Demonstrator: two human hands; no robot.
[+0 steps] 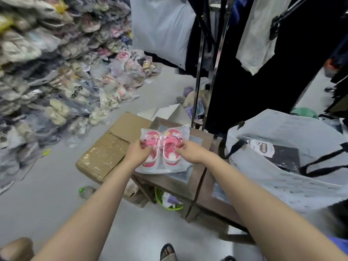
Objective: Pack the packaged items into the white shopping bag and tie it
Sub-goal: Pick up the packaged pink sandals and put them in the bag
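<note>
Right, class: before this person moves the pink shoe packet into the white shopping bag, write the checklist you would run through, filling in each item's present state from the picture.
1. Both hands on the packet: the left hand and right hand each grip the pink shoe packet from its sides. Ok.
2. Packet sealed: its clear wrap looks intact, but the seal itself cannot be seen. Cannot tell.
3. Bag mouth open: the white shopping bag gapes open to the right. Ok.
4. Room inside: a dark packaged item already lies inside; space beside it appears free. Ok.
5. Black handles clear of the opening: one crosses the mouth. Not ok.
</note>
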